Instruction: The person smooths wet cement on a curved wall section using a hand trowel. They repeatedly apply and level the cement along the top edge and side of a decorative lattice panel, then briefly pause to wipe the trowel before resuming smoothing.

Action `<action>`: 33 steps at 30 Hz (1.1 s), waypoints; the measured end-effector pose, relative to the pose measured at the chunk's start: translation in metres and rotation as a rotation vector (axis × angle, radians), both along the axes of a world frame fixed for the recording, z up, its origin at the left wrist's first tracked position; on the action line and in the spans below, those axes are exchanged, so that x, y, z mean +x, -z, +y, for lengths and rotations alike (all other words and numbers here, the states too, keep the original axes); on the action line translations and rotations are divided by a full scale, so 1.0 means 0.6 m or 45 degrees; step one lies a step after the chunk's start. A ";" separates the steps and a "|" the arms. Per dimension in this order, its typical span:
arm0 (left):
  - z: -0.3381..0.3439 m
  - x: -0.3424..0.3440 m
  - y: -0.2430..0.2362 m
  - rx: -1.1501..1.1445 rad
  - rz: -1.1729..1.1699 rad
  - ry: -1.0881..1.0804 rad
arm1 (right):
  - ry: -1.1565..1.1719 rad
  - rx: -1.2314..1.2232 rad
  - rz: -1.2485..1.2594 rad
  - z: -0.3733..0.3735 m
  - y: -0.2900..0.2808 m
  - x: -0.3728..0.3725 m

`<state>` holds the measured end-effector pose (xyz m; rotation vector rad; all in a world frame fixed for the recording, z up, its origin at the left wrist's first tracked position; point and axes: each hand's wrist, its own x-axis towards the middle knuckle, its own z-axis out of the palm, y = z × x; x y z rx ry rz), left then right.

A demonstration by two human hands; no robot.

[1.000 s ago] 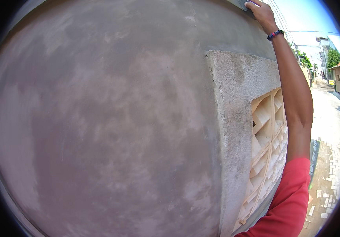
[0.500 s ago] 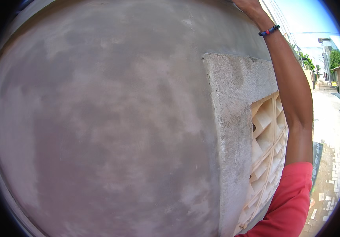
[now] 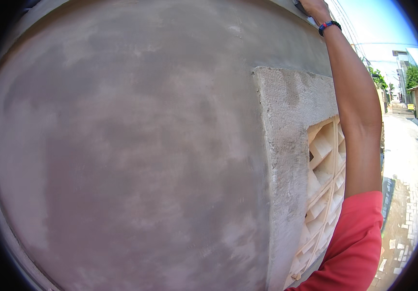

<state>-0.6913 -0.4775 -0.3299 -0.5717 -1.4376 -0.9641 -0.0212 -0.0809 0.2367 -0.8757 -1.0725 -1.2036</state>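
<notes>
My right arm, in a red sleeve, reaches up along the right side of the view, a dark beaded bracelet (image 3: 329, 27) on its wrist. At the top edge my right hand (image 3: 317, 9) is closed around a dark grey, flat-looking tool (image 3: 300, 6), mostly cut off by the frame, so its kind is unclear. Hand and tool are up by the ledge along the top of a wall (image 3: 146, 145) of smooth grey plaster with damp-looking darker patches. My left hand is out of sight.
Below my hand, a rough raised cement frame (image 3: 289, 106) juts from the wall around a cream lattice vent block (image 3: 323, 179). To the right runs a sunlit lane (image 3: 403, 145) with paving, buildings, a tree (image 3: 413, 74) and overhead wires.
My right hand has shifted slightly to the right and down at the top edge, bringing part of the grey tool into view. The forearm has moved a little left.
</notes>
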 end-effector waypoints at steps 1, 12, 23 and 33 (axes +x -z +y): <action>0.009 -0.003 -0.003 0.005 0.005 0.017 | 0.468 0.002 -0.022 0.009 -0.004 0.036; 0.003 0.008 0.000 0.024 -0.020 -0.005 | -0.597 -0.019 0.410 0.045 -0.015 0.044; -0.011 0.028 -0.008 0.028 -0.054 -0.040 | -0.575 -0.126 0.342 0.024 -0.007 -0.011; -0.035 0.039 0.001 -0.002 -0.083 -0.034 | -0.660 -0.067 0.206 0.017 0.015 -0.065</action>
